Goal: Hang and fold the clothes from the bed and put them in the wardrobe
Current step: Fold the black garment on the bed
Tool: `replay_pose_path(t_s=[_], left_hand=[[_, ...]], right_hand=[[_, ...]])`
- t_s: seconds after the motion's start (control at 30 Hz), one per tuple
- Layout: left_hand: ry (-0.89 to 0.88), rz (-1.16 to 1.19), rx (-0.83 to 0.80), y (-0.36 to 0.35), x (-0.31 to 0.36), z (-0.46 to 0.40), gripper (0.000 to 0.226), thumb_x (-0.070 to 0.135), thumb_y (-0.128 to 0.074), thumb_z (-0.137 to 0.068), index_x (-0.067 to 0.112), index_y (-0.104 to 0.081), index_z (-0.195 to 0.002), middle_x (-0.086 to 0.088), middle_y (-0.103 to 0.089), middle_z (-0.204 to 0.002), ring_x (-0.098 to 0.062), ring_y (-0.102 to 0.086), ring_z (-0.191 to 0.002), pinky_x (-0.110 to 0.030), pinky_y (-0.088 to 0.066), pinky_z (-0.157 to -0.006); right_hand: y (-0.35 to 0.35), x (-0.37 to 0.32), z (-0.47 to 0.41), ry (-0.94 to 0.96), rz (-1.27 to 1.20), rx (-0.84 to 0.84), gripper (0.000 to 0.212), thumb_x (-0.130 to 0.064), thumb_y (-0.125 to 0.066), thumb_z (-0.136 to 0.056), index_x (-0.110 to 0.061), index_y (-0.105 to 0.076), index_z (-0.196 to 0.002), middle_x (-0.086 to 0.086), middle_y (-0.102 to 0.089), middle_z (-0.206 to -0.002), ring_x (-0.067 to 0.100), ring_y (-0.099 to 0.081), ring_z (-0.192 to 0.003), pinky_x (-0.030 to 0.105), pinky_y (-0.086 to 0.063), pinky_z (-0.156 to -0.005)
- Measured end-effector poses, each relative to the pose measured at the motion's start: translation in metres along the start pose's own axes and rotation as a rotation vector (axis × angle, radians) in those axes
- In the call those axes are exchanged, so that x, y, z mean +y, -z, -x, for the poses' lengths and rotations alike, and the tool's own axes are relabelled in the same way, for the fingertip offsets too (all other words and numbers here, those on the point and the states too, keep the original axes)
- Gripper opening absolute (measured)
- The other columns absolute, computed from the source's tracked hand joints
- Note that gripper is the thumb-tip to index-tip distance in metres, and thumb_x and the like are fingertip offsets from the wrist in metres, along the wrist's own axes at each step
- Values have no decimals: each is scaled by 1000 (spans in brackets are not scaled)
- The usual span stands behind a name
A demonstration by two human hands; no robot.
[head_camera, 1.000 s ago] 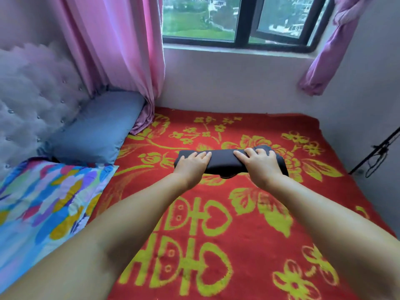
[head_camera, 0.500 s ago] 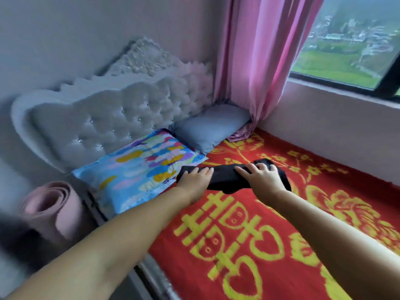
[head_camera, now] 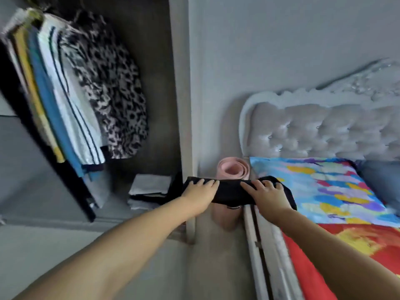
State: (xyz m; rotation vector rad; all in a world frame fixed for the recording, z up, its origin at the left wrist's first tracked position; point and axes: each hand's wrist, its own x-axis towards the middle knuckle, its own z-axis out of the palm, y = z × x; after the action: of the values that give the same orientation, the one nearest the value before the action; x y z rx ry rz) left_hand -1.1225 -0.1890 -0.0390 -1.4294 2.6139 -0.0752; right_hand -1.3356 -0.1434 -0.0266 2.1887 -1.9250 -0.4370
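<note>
The folded black garment was a flat, narrow bundle of dark, matte cloth, held level in the air with its long edge across the view, a small strap loop hanging from its lower edge. The left hand gripped its left end, fingers curled over the top; the right hand held the right end the same way — both grips closed on the cloth. It hung over the floor gap between wardrobe and bed, in front of a rolled pink mat standing just beyond it at 12 o'clock. At 9 o'clock, inside the open wardrobe, lay a stack of folded clothes; hanging clothes — leopard print, striped white, blue, yellow — filled 10 o'clock. At 3 o'clock the bed carried a multicoloured pillow against a tufted headboard.
</note>
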Motion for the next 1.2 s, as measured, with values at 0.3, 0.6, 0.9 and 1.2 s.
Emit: replay_pose_path(t_s=[0.3, 0.6, 0.9, 1.2], left_hand=[[305, 17, -139, -58, -189, 103, 70, 3, -48, -93, 13, -10, -151, -6, -28, -152, -31, -32, -135, -49, -37, -102], [404, 50, -306, -106, -270, 78, 69, -2, -42, -91, 9, -11, -151, -16, -33, -147, -37, -40, -128, -49, -42, -97], [423, 148, -365, -129, -363, 1, 60, -1, -49, -90, 3, -24, -145, -16, -36, -143, -36, -41, -126, -49, -43, -91], [260, 193, -505, -196, -448, -72, 45, -2, -49, -90, 1, -40, -134, -16, -45, -134, -34, -46, -122, -48, -45, -94]], right_hand=[[46, -205, -98, 295, -45, 35, 82, -12, -51, -89, -33, -3, -152, 3, -30, -148, 31, -37, -129, 48, -36, -101], [32, -273, -189, 420, -75, -107, 81, -13, -51, -90, -35, -4, -152, 3, -30, -147, 31, -40, -126, 44, -40, -98], [18, -306, -316, 438, -117, -192, 82, -12, -50, -90, -36, -1, -152, 1, -27, -150, 30, -38, -128, 44, -40, -97], [-16, -355, -392, 297, -208, -390, 79, -17, -45, -91, -40, 1, -151, -2, -24, -151, 29, -38, -127, 43, -43, -95]])
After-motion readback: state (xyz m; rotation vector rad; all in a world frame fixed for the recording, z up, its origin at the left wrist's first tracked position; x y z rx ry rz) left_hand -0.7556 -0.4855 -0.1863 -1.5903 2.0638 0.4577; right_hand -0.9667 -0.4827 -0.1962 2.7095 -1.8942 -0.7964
